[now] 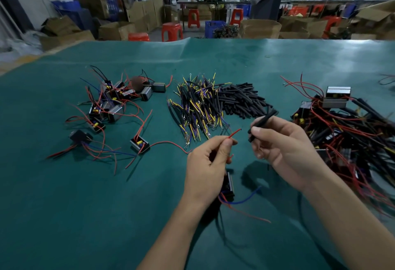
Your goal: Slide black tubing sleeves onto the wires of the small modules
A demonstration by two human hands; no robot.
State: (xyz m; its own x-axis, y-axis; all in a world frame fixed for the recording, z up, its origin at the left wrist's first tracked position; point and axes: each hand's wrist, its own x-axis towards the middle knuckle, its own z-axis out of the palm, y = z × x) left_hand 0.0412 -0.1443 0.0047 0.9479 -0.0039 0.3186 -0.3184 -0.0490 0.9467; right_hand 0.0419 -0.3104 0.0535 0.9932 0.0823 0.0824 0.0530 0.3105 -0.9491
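Two hands worked above the near middle of the green mat (85, 205). The left hand (208, 163) pinched a red wire (234, 133), tip aimed up-right toward the black sleeve (261, 123) just beside it; its small module (228, 186) dangled below the palm. The right hand (284, 150) gripped that sleeve, long axis slanting up-right. Loose sleeves (241, 101) lay mid-mat, unsleeved modules (111, 103) left, finished ones (346, 124) at the right edge. Red stools (172, 31) and cartons stood beyond.
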